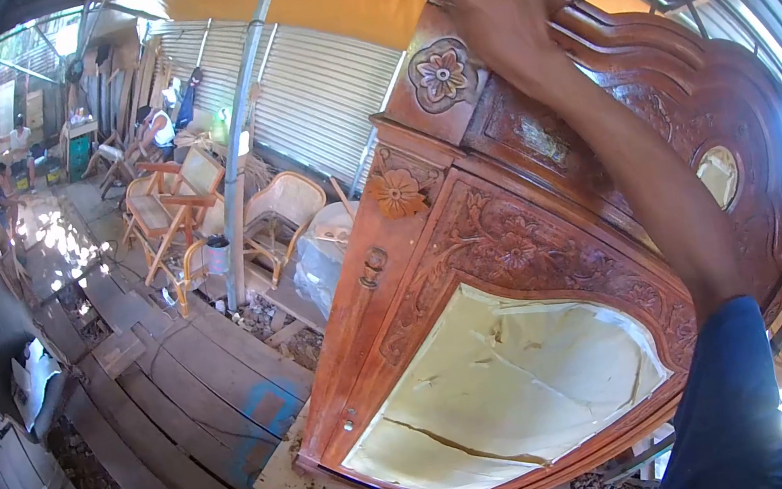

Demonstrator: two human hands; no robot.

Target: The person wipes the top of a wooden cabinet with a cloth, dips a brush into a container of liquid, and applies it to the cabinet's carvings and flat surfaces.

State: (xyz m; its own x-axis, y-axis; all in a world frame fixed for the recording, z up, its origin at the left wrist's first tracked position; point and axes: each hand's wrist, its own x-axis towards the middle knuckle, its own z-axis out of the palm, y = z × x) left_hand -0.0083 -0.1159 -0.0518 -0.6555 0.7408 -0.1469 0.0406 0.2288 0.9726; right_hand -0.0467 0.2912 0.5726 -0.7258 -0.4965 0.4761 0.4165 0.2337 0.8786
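Standing below right hand point(501, 17), carved cabinet point(513, 251)

A yellow-orange sheet point(324, 1) hangs above a corrugated metal wall point(329, 102). In front of the wall, a slanting metal post point(248, 134) stands between a pale-backed chair point(288, 199) and stacked wooden chair frames point(191, 188), with a small bucket point(217, 255) near its foot. Blue marks point(269, 409) show on the plank floor point(197, 365). Farther back, a person in a white top point(160, 130) sits near leaning boards point(121, 93).
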